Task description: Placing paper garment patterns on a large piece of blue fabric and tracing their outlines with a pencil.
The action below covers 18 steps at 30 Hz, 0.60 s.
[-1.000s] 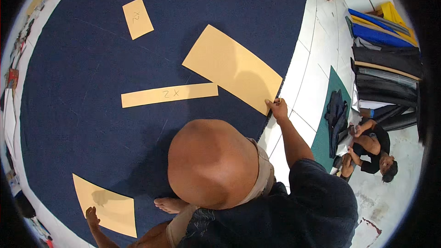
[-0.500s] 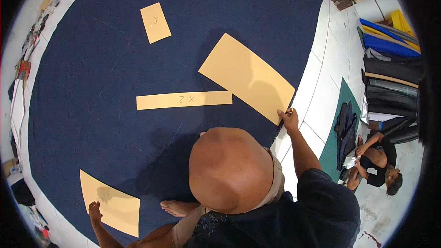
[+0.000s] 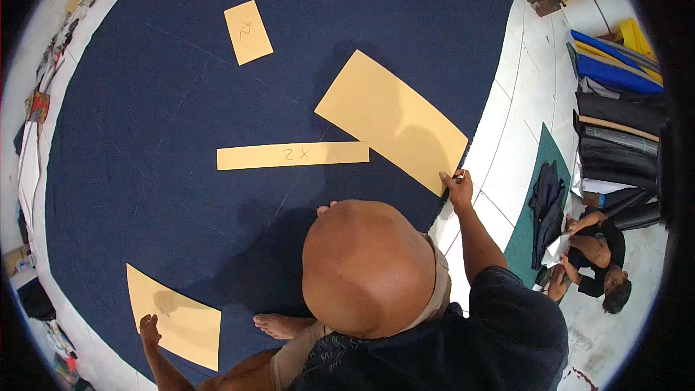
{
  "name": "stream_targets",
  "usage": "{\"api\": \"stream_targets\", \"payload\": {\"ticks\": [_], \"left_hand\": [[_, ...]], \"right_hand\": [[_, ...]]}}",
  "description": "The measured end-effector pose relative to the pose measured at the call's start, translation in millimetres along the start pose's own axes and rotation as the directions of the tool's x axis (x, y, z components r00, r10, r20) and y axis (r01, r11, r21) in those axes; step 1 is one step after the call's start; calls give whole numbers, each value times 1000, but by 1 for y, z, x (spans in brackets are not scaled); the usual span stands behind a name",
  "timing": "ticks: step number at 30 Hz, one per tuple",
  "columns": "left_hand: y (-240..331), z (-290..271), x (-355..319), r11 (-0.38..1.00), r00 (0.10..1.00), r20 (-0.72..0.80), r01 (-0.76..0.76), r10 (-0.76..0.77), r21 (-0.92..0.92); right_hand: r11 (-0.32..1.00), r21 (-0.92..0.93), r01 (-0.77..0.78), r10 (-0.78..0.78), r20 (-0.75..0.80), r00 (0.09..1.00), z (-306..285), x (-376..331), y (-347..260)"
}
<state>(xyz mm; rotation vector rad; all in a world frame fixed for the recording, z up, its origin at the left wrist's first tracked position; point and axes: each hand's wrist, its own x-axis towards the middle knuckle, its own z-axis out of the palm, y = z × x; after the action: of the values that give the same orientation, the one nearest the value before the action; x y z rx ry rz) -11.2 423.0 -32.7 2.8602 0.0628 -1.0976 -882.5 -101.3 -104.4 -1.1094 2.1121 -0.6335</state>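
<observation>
A large tan card pattern piece (image 3: pixel 394 112) lies slanted on dark navy cloth. At its near right corner my right hand (image 3: pixel 457 190) is closed, thumb on the card and fingers at the edge. To the lower left, my left hand (image 3: pixel 150 333) grips the outer edge of another tan card piece (image 3: pixel 184 326), its shadow falling across the card. Between them, a long narrow card strip (image 3: pixel 293 156) with pencil marks touches or nearly touches the large piece. A small card rectangle (image 3: pixel 248 33) sits farther off. My bent knee (image 3: pixel 369 268) hides some of the cloth.
The navy cloth (image 3: pixel 174 152) spreads over a white tiled floor (image 3: pixel 499 130), its edge beside my right hand. Fabric rolls (image 3: pixel 619 112) are stacked at the right. Another person (image 3: pixel 604 253) sits there by a green mat (image 3: pixel 521 246) with dark cloth on it.
Both hands keep their places on the cards. The whole view has shifted slightly. At the right, the other person's head and the pale thing in their hands have moved a little.
</observation>
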Motion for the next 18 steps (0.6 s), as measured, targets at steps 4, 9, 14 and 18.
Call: {"api": "stream_targets", "payload": {"ticks": [4,9,14,18], "left_hand": [[-2,1,4,999,1000,3,8,-8,-41],[7,5,2,999,999,34,7,-5,-53],[5,3,-4,999,998,-38,-52,52,3],[12,9,-5,995,996,-17,-87,86,-45]], "right_hand": [[999,35,12,-12,8,1000,0,-1,-1],[999,13,48,-48,-11,999,-2,3,5],[1000,-18,21,-21,-13,1000,1,1,2],[1000,-18,-8,8,-4,1000,-2,2,-2]]}}
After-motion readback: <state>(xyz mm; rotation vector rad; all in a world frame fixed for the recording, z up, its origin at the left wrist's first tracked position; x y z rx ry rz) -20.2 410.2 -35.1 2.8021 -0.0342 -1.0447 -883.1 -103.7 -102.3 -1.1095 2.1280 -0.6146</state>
